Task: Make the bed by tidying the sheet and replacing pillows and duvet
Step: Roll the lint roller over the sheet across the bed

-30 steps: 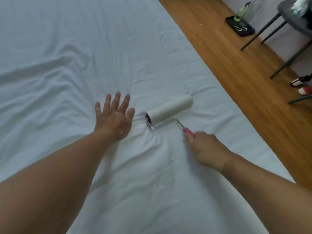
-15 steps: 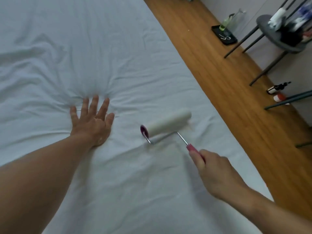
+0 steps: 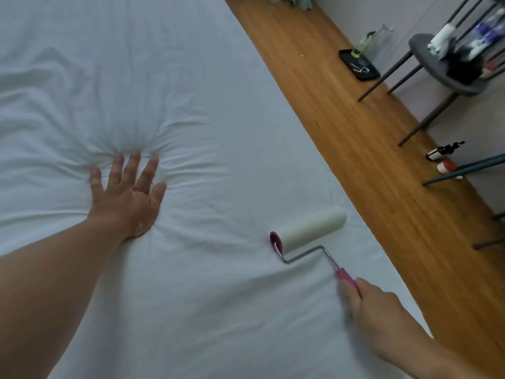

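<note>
Sheet point(image 3: 191, 310) lies across the whole mattress, smooth to the near right, rucked to the far left. My left hand point(image 3: 127, 195) is flat on it, fingers spread and palm leaning in, with creases fanning out from the fingertips. My right hand point(image 3: 374, 310) is curled round the pink handle point(image 3: 348, 281) of the lint roller point(image 3: 311, 225), whose drum rests on the sheet near the bed's right edge. To do this well, I judge: use the left palm as an anchor so the cloth does not drag, run the roller in straight overlapping passes with light pressure, then ease off and sweep out that pucker (my own weight is making it). Hard to tell: whether the drum's paper has picked anything up, and how my fingers sit under the handle. Pillows and duvet are nowhere in frame; the bed's left and near edges are cut off. The clutter on the chair point(image 3: 442, 67) at far right is too blurred to name.
</note>
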A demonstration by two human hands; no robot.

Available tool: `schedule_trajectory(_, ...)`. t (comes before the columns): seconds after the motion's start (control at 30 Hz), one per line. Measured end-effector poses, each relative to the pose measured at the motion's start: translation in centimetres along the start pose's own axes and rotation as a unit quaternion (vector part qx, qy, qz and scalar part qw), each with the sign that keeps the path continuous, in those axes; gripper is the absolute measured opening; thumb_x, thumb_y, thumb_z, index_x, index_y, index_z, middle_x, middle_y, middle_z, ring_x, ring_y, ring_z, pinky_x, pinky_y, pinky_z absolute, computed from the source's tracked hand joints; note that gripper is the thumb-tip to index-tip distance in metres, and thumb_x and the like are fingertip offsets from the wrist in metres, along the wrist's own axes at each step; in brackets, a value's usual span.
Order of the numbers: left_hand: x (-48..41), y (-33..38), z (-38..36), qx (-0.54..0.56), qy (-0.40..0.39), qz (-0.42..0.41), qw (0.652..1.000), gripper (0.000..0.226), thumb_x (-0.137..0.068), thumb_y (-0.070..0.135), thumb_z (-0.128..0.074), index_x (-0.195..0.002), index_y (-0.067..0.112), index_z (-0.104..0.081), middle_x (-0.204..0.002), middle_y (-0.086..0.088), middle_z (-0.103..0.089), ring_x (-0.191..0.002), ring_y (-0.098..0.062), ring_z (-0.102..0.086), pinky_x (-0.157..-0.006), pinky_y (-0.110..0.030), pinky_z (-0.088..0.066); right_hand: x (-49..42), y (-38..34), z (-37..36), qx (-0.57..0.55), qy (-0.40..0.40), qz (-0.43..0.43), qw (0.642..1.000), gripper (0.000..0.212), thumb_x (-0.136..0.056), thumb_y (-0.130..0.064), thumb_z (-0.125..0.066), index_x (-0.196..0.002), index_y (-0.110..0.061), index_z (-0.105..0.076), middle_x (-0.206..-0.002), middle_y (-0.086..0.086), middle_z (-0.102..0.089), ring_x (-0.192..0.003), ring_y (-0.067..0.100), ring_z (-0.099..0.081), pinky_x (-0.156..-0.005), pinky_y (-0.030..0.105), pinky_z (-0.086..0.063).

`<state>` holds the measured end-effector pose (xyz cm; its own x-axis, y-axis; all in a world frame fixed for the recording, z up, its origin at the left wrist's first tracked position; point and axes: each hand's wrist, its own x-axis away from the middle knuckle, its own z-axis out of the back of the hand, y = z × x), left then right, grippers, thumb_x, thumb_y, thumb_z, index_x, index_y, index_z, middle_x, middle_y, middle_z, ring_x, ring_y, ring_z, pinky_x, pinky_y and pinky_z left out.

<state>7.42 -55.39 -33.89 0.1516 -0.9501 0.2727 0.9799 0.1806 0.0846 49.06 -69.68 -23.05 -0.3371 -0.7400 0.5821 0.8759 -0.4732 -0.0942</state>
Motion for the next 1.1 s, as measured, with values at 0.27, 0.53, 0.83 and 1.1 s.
schedule_trajectory(0.27,-0.1,0.1,0.0,-0.017,0.010,0.011,1.000,0.066,-0.096,0.065,0.002,-0.156,0.042,0.016,-0.168,0.009,0.018,-0.154,-0.018,0.019,-0.121,-0.056,0.010,-12.6,-15.7,10.3,0.034,0.066,0.146,0.986,0.038,-0.108,-0.042,-0.024,-0.097,-0.027,-0.057,-0.083,0.013,-0.054,-0.062,0.032,-0.057,-0.048,0.035,-0.043)
schedule_trajectory(0.53,-0.4,0.1,-0.2,-0.032,-0.001,0.016,0.999,0.066,-0.097,0.064,-0.003,-0.157,0.042,0.014,-0.167,0.009,0.019,-0.154,-0.018,0.017,-0.120,-0.056,0.011,-8.7,-2.9,4.2,0.034,0.000,0.098,0.995,0.061,-0.102,-0.062,-0.019,-0.091,-0.014,-0.055,-0.071,0.009,-0.055,-0.064,0.028,-0.055,-0.060,0.031,-0.040)
schedule_trajectory(0.83,4.8,0.2,0.7,-0.030,-0.028,-0.047,0.998,0.065,-0.099,0.056,0.000,-0.158,0.035,0.015,-0.168,0.002,0.020,-0.154,-0.021,0.017,-0.122,-0.056,0.008,1.2,2.7,5.5,-0.010,0.033,0.079,0.996,0.069,-0.092,-0.074,-0.018,-0.066,-0.016,-0.045,-0.062,-0.001,-0.049,-0.059,0.018,-0.047,-0.058,0.035,-0.033)
schedule_trajectory(1.1,8.4,-1.3,-1.2,-0.018,-0.001,-0.056,0.998,0.058,-0.104,0.050,-0.009,-0.159,0.040,0.009,-0.168,0.006,0.015,-0.154,-0.016,0.016,-0.123,-0.047,0.007,-1.2,-19.2,2.7,0.057,0.024,0.270,0.961,0.042,-0.108,-0.029,-0.029,-0.146,-0.023,-0.045,-0.118,0.017,-0.058,-0.106,0.038,-0.060,-0.084,0.041,-0.054)
